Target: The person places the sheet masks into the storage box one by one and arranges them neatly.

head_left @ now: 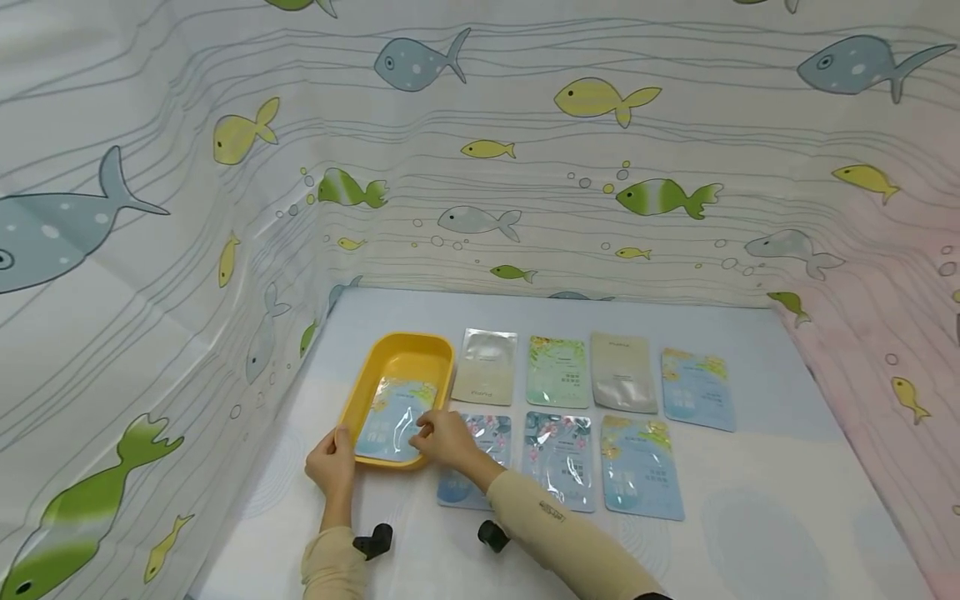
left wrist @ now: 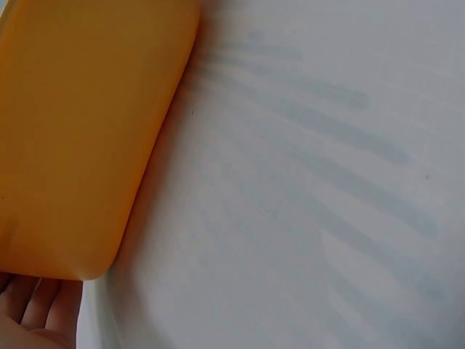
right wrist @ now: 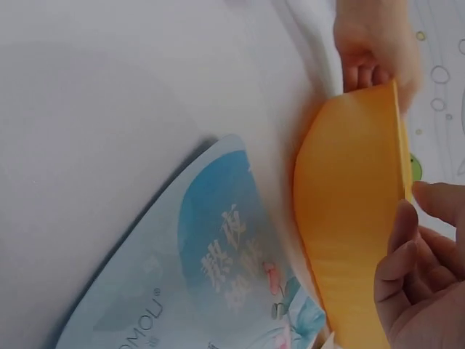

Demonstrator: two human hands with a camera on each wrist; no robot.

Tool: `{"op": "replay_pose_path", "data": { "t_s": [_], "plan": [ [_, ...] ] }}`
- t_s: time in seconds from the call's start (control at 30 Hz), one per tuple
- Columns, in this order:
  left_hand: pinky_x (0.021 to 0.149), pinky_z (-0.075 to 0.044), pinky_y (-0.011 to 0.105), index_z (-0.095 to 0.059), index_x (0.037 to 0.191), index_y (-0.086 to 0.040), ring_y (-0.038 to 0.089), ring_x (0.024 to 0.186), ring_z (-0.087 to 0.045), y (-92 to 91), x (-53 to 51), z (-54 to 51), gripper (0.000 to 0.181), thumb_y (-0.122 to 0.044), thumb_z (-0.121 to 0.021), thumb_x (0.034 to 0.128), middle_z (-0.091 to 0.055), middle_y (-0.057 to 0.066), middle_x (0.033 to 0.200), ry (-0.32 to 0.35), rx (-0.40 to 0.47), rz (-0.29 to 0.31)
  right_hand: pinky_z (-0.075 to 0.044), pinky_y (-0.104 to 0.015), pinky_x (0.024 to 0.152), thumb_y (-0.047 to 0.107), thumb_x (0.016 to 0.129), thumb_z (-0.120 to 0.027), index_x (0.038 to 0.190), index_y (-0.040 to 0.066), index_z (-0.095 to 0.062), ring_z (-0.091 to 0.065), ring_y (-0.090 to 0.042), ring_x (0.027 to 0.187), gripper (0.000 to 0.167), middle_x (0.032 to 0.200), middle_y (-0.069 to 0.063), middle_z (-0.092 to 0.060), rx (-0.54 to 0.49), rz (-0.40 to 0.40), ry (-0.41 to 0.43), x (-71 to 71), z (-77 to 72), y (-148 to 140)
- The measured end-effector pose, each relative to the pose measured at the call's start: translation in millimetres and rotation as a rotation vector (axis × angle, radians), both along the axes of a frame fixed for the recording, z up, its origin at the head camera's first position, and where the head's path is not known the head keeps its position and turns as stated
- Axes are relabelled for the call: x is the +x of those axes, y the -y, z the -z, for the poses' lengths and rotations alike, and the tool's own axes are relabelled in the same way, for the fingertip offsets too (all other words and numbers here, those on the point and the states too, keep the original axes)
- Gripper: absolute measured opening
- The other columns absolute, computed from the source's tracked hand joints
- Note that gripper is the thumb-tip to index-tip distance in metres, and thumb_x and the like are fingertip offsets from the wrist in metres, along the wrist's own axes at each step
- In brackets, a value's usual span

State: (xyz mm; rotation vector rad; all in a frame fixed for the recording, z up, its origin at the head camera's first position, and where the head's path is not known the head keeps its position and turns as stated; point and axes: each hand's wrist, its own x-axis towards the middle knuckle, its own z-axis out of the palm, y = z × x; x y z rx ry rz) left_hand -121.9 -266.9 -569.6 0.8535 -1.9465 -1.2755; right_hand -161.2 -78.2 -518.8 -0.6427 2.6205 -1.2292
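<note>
A yellow plastic tray [head_left: 439, 367] stands on the left of the table, with a blue floral sachet [head_left: 390, 421] lying in it. My left hand [head_left: 332, 462] grips the tray's near left corner, thumb at the rim and fingers curled below it in the left wrist view. Over the tray's right rim is my right hand [head_left: 447, 439], its fingers bent near the sachet's right edge. The right wrist view shows that hand's thumb and forefinger close together by the rim [right wrist: 399, 138]. Whether they pinch the sachet is hidden there.
Right of the tray, several flat sachets lie in two rows, among them a green one [head_left: 557, 372], a beige one [head_left: 624, 373] and a pink-flowered one [head_left: 558, 461]. My right forearm crosses the front row. Fish-printed curtains [head_left: 525, 183] stand behind and at the sides.
</note>
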Motion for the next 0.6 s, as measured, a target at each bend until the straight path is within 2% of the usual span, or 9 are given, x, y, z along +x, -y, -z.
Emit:
{"op": "replay_pose_path", "data": {
  "t_s": [0.17,0.23,0.33,0.43,0.6],
  "plan": [
    [0.059,-0.036,0.002,-0.07,0.098,0.009,-0.024,0.064,-0.04,0.5,0.0,-2.1,0.024,-0.009,-0.059,0.0876,-0.066,0.028,0.094,0.004,0.0,0.003,-0.045,-0.016,0.058,0.015,0.081,-0.072,0.099,-0.005,-0.07,-0.055,-0.006,0.064,0.027,0.078,-0.005,-0.069,-0.196,-0.002,0.009,2.2,-5.4,-11.9],
    [0.059,-0.035,0.002,-0.07,0.099,0.009,-0.023,0.065,-0.04,0.1,-0.4,-2.7,0.024,-0.01,-0.059,0.0877,-0.066,0.028,0.094,0.008,0.004,0.005,-0.045,-0.016,0.057,0.013,0.082,-0.071,0.098,-0.005,-0.069,-0.055,-0.007,0.063,0.025,0.079,-0.007,-0.068,-0.24,0.005,-0.013,1.2,-8.2,-18.1],
    [0.059,-0.035,0.003,-0.069,0.099,0.01,-0.021,0.065,-0.042,-0.5,-1.1,-4.0,0.025,-0.01,-0.059,0.0874,-0.066,0.029,0.093,0.009,0.011,0.0,-0.047,-0.017,0.057,0.011,0.082,-0.07,0.097,-0.005,-0.069,-0.059,-0.012,0.062,0.022,0.08,-0.008,-0.068,-0.265,0.017,-0.051,-1.2,-10.2,-28.1],
    [0.059,-0.035,0.003,-0.069,0.099,0.01,-0.019,0.065,-0.043,-0.5,-1.3,-5.4,0.026,-0.011,-0.059,0.087,-0.066,0.029,0.093,0.008,0.012,-0.008,-0.047,-0.017,0.059,0.011,0.083,-0.069,0.098,-0.004,-0.069,-0.06,-0.014,0.065,0.021,0.082,-0.009,-0.069,-0.273,0.033,-0.048,-2.6,-10.7,-38.1],
    [0.06,-0.035,0.003,-0.069,0.1,0.01,-0.02,0.065,-0.04,0.6,-0.6,-6.6,0.026,-0.01,-0.059,0.0876,-0.066,0.028,0.095,0.016,0.005,-0.006,-0.048,-0.019,0.062,0.014,0.084,-0.069,0.097,-0.002,-0.07,-0.058,-0.011,0.068,0.021,0.081,-0.005,-0.069,-0.25,0.062,-0.053,-1.4,-9.1,-52.7]
  ]
}}
